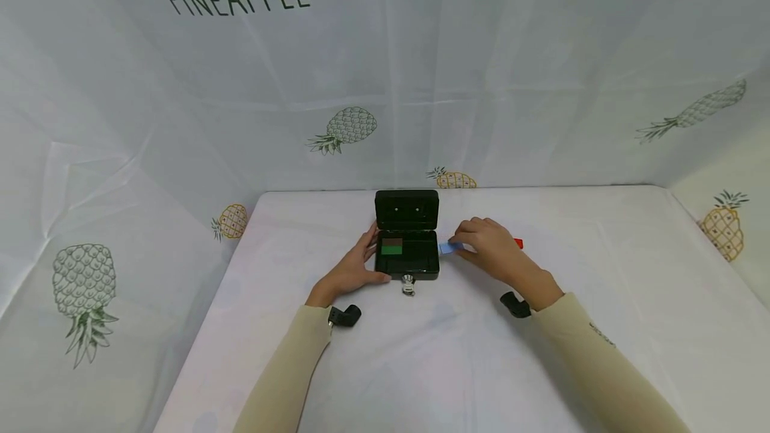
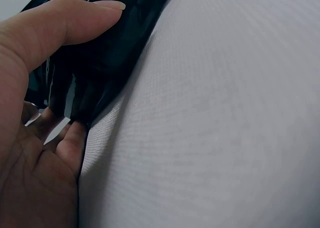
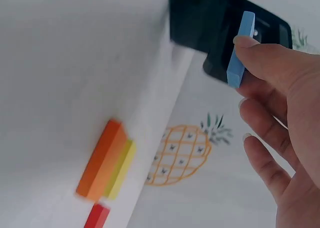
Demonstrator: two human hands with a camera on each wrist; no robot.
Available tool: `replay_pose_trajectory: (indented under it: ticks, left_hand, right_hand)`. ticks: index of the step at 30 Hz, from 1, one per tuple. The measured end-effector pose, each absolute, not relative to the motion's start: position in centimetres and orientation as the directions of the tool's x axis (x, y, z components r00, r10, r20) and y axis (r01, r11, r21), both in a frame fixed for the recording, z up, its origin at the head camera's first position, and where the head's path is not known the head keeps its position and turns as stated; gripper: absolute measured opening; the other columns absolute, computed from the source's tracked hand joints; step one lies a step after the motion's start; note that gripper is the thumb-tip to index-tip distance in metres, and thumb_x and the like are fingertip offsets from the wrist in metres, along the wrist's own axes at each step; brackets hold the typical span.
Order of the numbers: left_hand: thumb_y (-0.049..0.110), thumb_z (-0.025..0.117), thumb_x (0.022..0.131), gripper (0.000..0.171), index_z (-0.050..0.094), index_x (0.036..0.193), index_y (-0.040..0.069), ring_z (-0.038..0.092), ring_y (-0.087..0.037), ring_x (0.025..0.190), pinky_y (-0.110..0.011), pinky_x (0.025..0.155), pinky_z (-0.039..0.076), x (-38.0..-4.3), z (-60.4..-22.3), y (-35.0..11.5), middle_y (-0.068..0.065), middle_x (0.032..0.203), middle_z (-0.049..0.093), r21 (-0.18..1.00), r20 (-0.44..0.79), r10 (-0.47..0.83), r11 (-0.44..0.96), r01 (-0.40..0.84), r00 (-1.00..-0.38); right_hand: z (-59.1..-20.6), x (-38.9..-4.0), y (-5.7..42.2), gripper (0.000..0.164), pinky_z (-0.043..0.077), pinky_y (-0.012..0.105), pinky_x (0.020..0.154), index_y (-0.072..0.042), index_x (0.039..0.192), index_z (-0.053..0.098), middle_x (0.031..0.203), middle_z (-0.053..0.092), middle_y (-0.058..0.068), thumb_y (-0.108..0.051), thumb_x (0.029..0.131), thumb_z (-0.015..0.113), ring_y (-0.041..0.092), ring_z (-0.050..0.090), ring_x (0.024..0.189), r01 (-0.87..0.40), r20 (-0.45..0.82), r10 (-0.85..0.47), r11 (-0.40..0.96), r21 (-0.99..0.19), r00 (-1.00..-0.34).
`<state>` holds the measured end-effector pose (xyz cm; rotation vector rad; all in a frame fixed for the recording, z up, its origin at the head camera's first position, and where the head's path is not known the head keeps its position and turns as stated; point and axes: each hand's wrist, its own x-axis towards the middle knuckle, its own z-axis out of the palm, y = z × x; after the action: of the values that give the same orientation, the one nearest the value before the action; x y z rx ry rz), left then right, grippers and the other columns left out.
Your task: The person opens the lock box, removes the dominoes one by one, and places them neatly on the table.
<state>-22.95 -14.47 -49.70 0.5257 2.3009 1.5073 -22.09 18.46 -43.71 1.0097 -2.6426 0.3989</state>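
Note:
A small black cash box (image 1: 425, 262) stands on the table with its lid (image 1: 406, 210) raised. Inside, at its left, lie a green block (image 1: 392, 250) and a brown block (image 1: 392, 242). My left hand (image 1: 349, 274) holds the box at its left side, the thumb against the front; in the left wrist view that thumb (image 2: 75, 20) lies across the black wall. Just right of the box, my right hand (image 1: 490, 246) pinches a light blue block (image 3: 241, 50) between thumb and fingers. The block is outside the box, near its right wall.
Keys (image 1: 408, 284) hang at the front of the box. Beyond my right hand lie an orange block (image 3: 101, 160), a yellow block (image 3: 121, 169) and a red block (image 1: 519, 243). A white cloth covers the table (image 1: 421, 366); a pineapple-printed curtain (image 1: 409, 85) hangs behind it.

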Motion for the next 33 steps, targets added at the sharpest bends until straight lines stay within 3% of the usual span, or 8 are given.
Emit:
replay_pose_trajectory:
  ticks: [13, 19, 33]
  left_hand:
    - [0.003, 0.088, 0.086, 0.124, -0.001, 0.172, 0.015, 0.021, -0.032, 0.162, -0.044, 0.132, 0.025, -23.3, -50.0, -14.6, -0.015, 0.175, 0.017, 0.925, -0.062, 0.477, 0.357, 0.129, -0.877]
    - [0.002, 0.087, 0.086, 0.123, -0.001, 0.172, 0.015, 0.02, -0.031, 0.162, -0.043, 0.132, 0.025, -23.5, -49.9, -14.6, -0.014, 0.176, 0.014, 0.926, -0.062, 0.482, 0.354, 0.13, -0.874]
    - [0.004, 0.087, 0.087, 0.122, 0.0, 0.172, 0.015, 0.021, -0.032, 0.162, -0.043, 0.132, 0.025, -23.1, -49.8, -14.5, -0.014, 0.177, 0.012, 0.925, -0.075, 0.481, 0.361, 0.119, -0.874]
  right_hand:
    - [-44.7, -21.7, 22.7, 0.028, 0.064, 0.047, 0.08, -0.004, 0.097, 0.082, 0.096, 0.075, 0.008, 0.001, 0.073, 0.095, 0.028, 0.071, 0.088, -0.661, 0.408, -0.561, 0.732, -0.162, -0.721]
    - [-45.2, -21.4, 24.4, 0.024, 0.063, 0.046, 0.074, -0.004, 0.097, 0.083, 0.095, 0.075, 0.008, -0.003, 0.076, 0.094, 0.028, 0.071, 0.084, -0.625, 0.398, -0.521, 0.754, -0.199, -0.755]
    - [-46.3, -20.6, 27.8, 0.027, 0.064, 0.049, 0.076, -0.001, 0.101, 0.083, 0.096, 0.076, 0.011, 0.003, 0.076, 0.092, 0.032, 0.071, 0.088, -0.533, 0.318, -0.453, 0.811, -0.241, -0.833]
